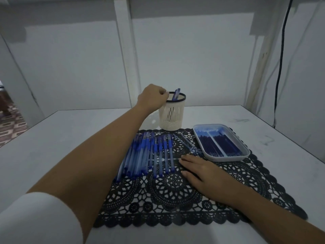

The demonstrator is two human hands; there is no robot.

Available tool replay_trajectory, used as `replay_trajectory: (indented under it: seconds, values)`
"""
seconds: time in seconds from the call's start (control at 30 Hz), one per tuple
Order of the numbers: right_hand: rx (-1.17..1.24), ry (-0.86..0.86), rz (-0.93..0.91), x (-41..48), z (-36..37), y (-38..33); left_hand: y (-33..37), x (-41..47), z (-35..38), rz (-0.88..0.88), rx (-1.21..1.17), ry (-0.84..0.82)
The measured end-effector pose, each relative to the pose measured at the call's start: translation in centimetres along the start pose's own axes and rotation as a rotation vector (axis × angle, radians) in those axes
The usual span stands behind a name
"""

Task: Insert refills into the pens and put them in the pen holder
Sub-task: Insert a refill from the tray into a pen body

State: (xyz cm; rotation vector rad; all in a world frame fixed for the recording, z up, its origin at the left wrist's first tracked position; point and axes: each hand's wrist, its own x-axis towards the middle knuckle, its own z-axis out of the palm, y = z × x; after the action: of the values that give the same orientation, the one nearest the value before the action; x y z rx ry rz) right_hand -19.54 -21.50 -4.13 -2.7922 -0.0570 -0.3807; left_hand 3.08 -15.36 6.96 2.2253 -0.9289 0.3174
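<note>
A: Two hands showing. Left hand [152, 98]?
B: Fist curled at the rim of the pen holder [172, 114], just right of it; grip unclear.
A: Pens [146, 153]?
B: Rowed on the mat [175, 196], left of the flat, empty right hand [202, 170]; refill tray [245, 153] beyond.

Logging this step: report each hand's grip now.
Left hand: closed at the pen holder rim, contents unclear.
Right hand: open, flat on the mat.

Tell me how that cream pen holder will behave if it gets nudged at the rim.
The pen holder is tall, slotted plastic, so probably light and apt to tip or slide on the smooth table. Only a pen or two stands inside, adding little weight. The left hand at its rim could steady it.
</note>
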Motion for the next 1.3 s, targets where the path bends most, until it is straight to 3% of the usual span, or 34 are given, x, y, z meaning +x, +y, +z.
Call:
replay_trajectory:
  seconds: [0.17,0.5,0.87,1.0,1.13,1.3]
  values:
    - [-0.017,-0.005,-0.006,0.0,0.3,0.3,-1.4,-3.5,-3.3,0.033,0.012,0.093]
    - [-0.04,0.009,-0.008,0.3,0.6,0.4,-9.7,-12.3,-4.7,-0.34,0.459,-0.331]
    - [-0.053,-0.009,-0.003,0.2,0.6,0.3,-9.7,-13.2,-4.6,-0.366,0.458,-0.362]
    - [-0.052,-0.009,-0.007,0.2,0.6,0.4,-9.3,-13.9,-5.0,-0.377,0.366,-0.213]
    - [-0.017,0.071,-0.027,0.1,0.3,0.1,-6.3,-15.0,-5.6,-0.153,0.202,-0.096]
    - [0.038,0.366,-0.096,-0.1,-0.5,-0.8,-1.9,-17.6,-4.1,0.301,0.229,-0.202]
